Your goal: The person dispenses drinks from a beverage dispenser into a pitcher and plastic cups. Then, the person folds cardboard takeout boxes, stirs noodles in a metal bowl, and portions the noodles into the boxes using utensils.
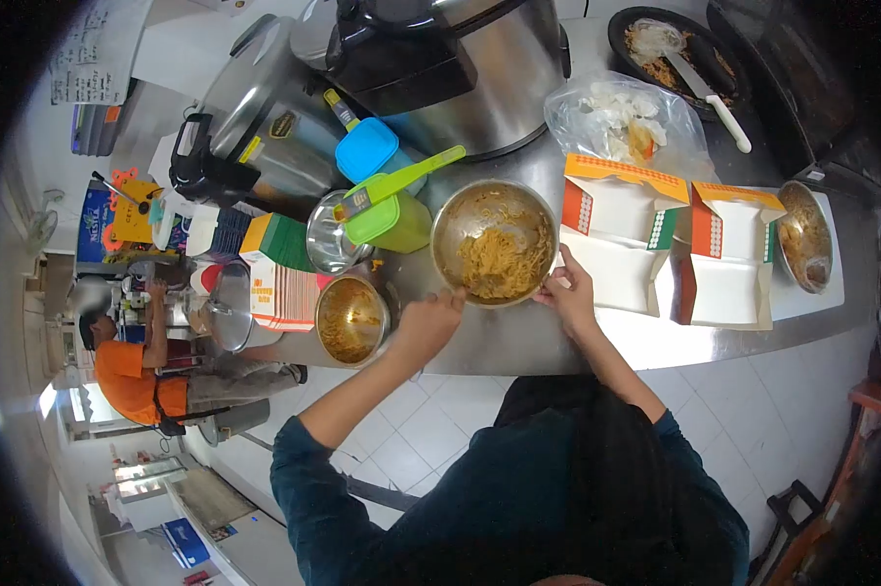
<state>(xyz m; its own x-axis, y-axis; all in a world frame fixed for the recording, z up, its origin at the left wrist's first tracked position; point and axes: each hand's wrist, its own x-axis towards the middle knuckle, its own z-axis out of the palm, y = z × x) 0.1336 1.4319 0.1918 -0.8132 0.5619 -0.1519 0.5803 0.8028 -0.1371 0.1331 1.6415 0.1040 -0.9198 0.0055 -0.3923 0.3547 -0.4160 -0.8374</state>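
Observation:
A metal mixing bowl [443, 236] with noodles [501, 264] in it stands on the steel counter in front of me. My right hand [569, 291] grips the bowl's rim at its lower right. At the lower left rim, my left hand [429, 327] is closed in a fist; what it holds, if anything, is hidden. Left of that hand stands a second metal bowl [352, 320] with brown sauce smears. Open paper food boxes [624, 230] [731, 249] sit to the right of the noodles, with white insides and orange and green sides.
Large metal pots [450, 73] stand at the back, near blue [367, 146] and green [389, 220] tubs. A plastic bag [631, 122], a knife [709, 96] on a black pan, and a sauce-stained bowl [804, 237] are rightward. A person in orange [133, 376] stands far left.

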